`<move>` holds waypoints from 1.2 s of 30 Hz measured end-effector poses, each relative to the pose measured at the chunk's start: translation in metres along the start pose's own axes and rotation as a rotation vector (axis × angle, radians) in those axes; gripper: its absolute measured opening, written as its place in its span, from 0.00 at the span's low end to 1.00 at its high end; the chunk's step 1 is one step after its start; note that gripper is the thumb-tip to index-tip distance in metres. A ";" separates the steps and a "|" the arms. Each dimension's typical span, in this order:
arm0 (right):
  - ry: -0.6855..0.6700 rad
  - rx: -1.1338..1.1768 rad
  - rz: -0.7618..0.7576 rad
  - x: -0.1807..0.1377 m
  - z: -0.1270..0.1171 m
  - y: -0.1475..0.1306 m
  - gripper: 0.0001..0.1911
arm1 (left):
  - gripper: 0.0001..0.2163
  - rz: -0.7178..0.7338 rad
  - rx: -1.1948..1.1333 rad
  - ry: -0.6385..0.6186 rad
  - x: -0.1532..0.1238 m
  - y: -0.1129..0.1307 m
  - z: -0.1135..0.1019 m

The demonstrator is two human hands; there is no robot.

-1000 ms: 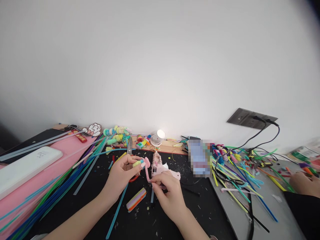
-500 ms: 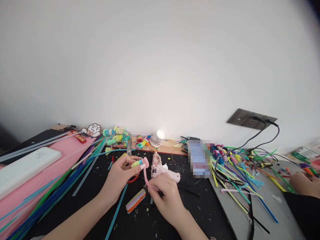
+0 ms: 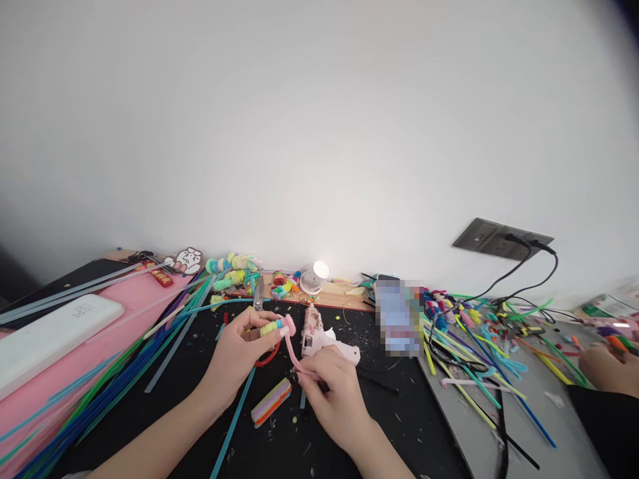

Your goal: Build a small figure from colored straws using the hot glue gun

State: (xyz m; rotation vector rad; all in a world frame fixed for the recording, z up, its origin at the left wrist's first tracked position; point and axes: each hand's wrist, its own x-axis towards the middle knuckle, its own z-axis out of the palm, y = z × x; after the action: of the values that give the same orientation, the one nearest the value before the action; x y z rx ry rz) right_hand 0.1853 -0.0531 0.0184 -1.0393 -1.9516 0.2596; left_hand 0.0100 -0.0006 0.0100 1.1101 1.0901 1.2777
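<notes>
My left hand point(image 3: 244, 340) pinches a small roll of coiled pipe cleaner point(image 3: 272, 327) in yellow, blue and pink bands. From its pink end a pink pipe cleaner point(image 3: 293, 354) runs down to my right hand point(image 3: 332, 382), whose closed fingers grip the loose length. Just beyond the right hand lies a pale pink glue gun point(image 3: 319, 332). Scissors point(image 3: 258, 293) rest behind the left hand, their red handles point(image 3: 268, 357) partly hidden under it. Between my forearms, a short bundle of striped pipe cleaner pieces point(image 3: 271, 402) lies on the black mat point(image 3: 279, 452).
Long pipe cleaners point(image 3: 130, 362) and a white box-like object point(image 3: 64, 339) cover the left side. A paper cup point(image 3: 315, 276) and a blurred phone point(image 3: 398, 316) stand near the wall. Cables hang from a wall socket point(image 3: 499, 237). Another person's hand point(image 3: 606, 366) works at far right.
The pink pipe cleaner between my hands has shifted slightly, and the roll's pink end is tilted a little differently. Both hands keep nearly the same place and hold.
</notes>
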 end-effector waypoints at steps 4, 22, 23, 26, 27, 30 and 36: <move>0.031 -0.007 -0.010 0.000 -0.001 0.001 0.08 | 0.12 0.173 0.106 -0.018 -0.002 -0.004 -0.002; 0.038 -0.013 -0.022 0.000 -0.004 0.000 0.08 | 0.11 0.673 0.579 0.035 -0.007 0.002 -0.009; 0.039 -0.011 -0.018 0.000 -0.004 0.000 0.08 | 0.10 0.631 0.572 0.027 -0.006 0.001 -0.009; 0.055 -0.010 -0.007 -0.001 -0.004 0.003 0.08 | 0.09 0.474 0.510 -0.023 -0.003 -0.002 -0.009; 0.063 -0.015 -0.005 -0.001 -0.004 0.004 0.08 | 0.09 0.431 0.487 -0.051 -0.002 -0.003 -0.009; 0.093 -0.037 -0.003 -0.001 -0.006 0.006 0.09 | 0.09 0.393 0.478 -0.129 0.001 -0.004 -0.009; 0.127 -0.062 -0.020 0.000 -0.007 0.002 0.09 | 0.05 0.590 0.634 -0.254 -0.005 0.001 -0.006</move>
State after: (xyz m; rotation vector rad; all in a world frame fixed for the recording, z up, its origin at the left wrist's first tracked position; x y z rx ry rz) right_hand 0.1923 -0.0527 0.0216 -1.0504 -1.8643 0.1196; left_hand 0.0044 -0.0054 0.0098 2.1311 1.0325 1.1961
